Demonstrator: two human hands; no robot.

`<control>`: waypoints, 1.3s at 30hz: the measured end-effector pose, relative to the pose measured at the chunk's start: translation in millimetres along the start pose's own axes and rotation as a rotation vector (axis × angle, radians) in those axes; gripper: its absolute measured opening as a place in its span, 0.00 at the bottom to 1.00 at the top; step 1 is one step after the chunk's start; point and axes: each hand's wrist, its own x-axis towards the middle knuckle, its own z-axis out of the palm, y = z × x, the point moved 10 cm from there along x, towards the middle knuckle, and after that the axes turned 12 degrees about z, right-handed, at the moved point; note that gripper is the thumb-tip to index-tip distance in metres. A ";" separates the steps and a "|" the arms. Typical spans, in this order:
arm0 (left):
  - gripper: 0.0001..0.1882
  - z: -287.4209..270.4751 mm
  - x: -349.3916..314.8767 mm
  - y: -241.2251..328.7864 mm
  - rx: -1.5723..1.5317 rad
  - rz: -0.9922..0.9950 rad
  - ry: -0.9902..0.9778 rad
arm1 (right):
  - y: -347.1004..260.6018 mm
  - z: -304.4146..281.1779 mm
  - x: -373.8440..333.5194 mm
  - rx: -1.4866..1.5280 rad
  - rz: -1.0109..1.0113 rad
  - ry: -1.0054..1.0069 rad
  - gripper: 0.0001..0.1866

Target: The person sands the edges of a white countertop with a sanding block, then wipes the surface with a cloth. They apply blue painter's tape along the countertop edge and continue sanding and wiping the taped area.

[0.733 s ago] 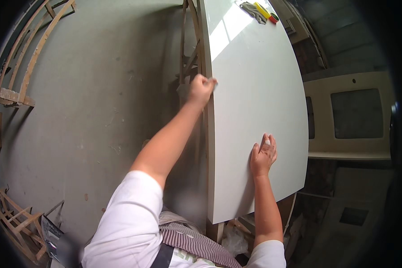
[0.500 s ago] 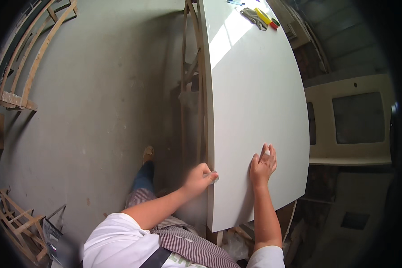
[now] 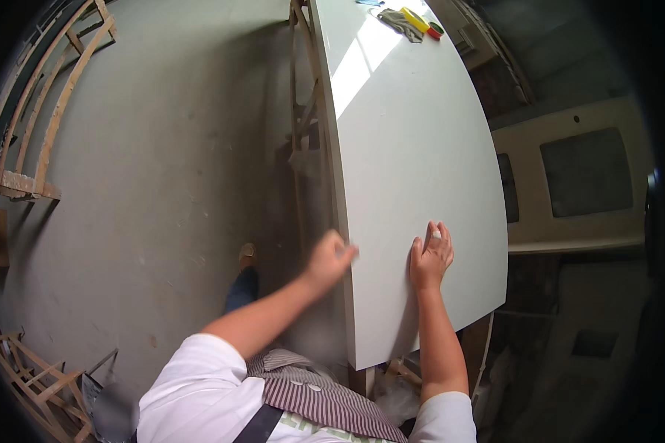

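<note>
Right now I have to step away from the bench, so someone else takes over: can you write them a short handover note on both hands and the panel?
Left hand: loosely closed at the left edge of the white panel, blurred, grip unclear.
Right hand: flat, palm down on the panel near its close end.
The panel lies on a wooden frame; small tools sit at its far end.
Done or left: cannot tell; no visible marks on the panel.
</note>
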 end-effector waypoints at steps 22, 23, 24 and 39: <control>0.10 -74.9 -106.6 55.0 -0.508 -0.532 -0.017 | -167.1 -33.3 -198.8 0.679 -0.287 -0.592 0.27; 0.09 -75.6 -104.1 63.6 -0.581 -0.487 -0.001 | -165.0 -30.8 -197.6 0.721 -0.263 -0.606 0.26; 0.09 -74.9 -99.4 65.9 -0.520 -0.437 -0.059 | -163.3 -27.2 -195.5 0.763 -0.238 -0.621 0.26; 0.12 -30.7 -25.8 -9.4 -0.298 -0.378 -0.376 | -45.6 22.1 -58.6 0.760 0.262 -0.543 0.07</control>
